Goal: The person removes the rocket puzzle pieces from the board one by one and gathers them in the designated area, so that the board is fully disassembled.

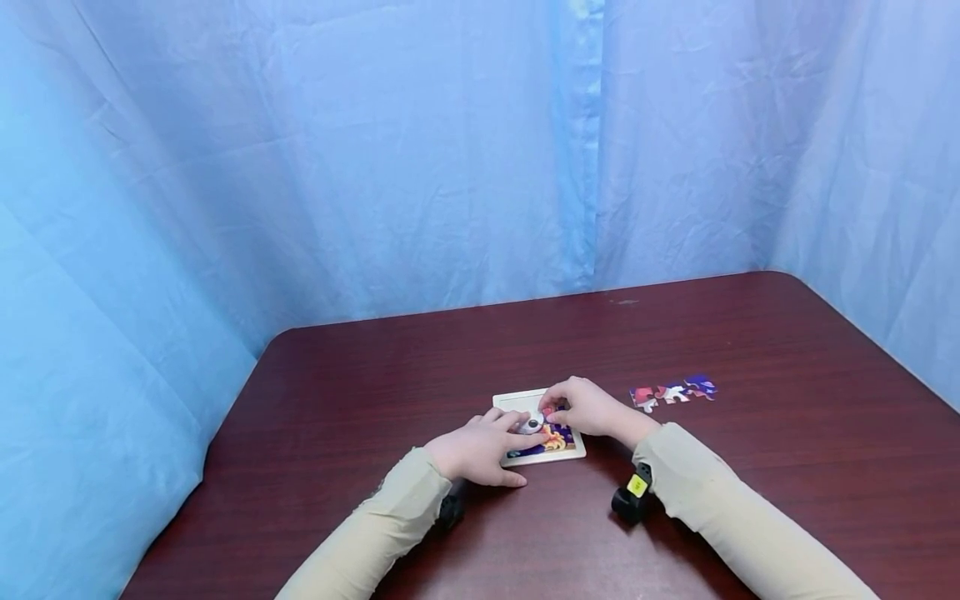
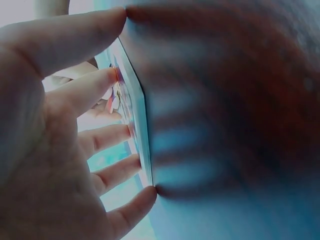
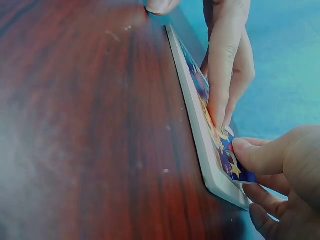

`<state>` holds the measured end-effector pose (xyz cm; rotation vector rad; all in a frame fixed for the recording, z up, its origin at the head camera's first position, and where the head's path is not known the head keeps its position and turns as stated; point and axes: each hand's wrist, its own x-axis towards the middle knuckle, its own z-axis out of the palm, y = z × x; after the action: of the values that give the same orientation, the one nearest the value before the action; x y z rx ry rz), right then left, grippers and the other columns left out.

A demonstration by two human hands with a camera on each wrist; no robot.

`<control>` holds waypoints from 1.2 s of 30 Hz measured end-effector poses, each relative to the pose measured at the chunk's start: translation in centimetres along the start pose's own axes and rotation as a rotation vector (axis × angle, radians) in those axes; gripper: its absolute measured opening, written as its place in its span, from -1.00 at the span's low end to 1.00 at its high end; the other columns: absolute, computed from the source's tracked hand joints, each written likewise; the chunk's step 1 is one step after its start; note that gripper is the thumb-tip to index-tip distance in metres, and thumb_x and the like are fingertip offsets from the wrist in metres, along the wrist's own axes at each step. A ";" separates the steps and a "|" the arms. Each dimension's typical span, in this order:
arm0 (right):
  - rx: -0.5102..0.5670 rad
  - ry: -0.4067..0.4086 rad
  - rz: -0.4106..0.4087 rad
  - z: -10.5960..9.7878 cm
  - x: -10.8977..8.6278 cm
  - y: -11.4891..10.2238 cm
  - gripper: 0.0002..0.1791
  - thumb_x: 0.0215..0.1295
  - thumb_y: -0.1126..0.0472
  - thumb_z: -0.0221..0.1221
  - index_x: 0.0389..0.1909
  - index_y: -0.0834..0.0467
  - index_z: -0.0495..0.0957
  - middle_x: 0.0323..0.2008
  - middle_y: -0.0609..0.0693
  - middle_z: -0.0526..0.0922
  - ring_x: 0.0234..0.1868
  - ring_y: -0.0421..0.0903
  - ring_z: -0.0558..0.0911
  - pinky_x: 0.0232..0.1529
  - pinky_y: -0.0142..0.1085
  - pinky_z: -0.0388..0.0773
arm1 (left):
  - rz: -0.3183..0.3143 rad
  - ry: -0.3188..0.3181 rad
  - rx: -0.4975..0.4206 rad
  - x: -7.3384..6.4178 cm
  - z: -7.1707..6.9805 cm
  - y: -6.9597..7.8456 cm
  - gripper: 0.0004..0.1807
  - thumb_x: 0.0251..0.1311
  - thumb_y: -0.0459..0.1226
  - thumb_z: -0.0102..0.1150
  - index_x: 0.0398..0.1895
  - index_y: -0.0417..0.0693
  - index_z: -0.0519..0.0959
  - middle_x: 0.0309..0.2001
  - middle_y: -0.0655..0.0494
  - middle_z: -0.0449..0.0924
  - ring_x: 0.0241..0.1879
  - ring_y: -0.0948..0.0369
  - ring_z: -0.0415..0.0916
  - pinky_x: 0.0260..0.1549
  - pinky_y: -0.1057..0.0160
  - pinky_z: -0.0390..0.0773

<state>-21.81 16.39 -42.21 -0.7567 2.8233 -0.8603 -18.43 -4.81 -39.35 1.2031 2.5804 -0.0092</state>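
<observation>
Both mine: left hand (image 1: 483, 446), straight-fingered, rests on white-framed rectangular board (image 3: 194, 115); right hand (image 1: 588, 408) pinches dark-blue star-printed jigsaw piece (image 3: 236, 170); crooked pressing could bend it.

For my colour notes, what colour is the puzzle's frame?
Creamy white; the frame shows best in the head view.

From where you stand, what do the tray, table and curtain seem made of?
Tray: perhaps painted wood or plastic; its smooth, pale rim shows no clear grain. Table: wood or laminate, perhaps; dark streaked grain, hazy gloss. Curtain: likely thin fabric, faintly shiny, with soft folds.
</observation>
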 end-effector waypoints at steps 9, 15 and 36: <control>0.108 -0.056 0.007 -0.3 0.2 0.6 -0.93 0.16 0.35 0.25 -0.42 0.12 0.59 -0.50 -0.13 0.51 -0.38 -0.19 0.44 -0.22 -0.29 0.40 | -0.010 0.013 0.013 0.2 0.0 0.3 -0.31 0.14 0.05 0.22 0.37 0.38 0.27 0.40 0.08 0.14 0.32 0.05 0.14 0.20 0.03 0.30; 0.217 -0.103 -0.060 -0.5 0.1 1.4 -0.92 0.20 0.37 0.20 -0.41 0.13 0.55 -0.44 -0.10 0.54 -0.34 -0.20 0.46 -0.20 -0.32 0.41 | -0.017 0.016 0.010 0.3 0.2 0.2 -0.31 0.13 0.05 0.22 0.37 0.39 0.28 0.41 0.09 0.14 0.32 0.05 0.14 0.20 0.03 0.31; 0.357 -0.063 0.002 -0.4 0.2 2.2 -0.93 0.25 0.32 0.18 -0.32 0.21 0.64 -0.41 -0.04 0.65 -0.37 -0.19 0.51 -0.24 -0.34 0.47 | -0.027 -0.001 0.046 0.4 0.3 0.2 -0.32 0.14 0.09 0.19 0.37 0.45 0.25 0.43 0.08 0.11 0.37 0.04 0.10 0.24 0.06 0.28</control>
<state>-23.05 18.05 -43.00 -0.7117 2.5103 -1.2681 -18.49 -4.42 -39.72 1.1839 2.6086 -0.0751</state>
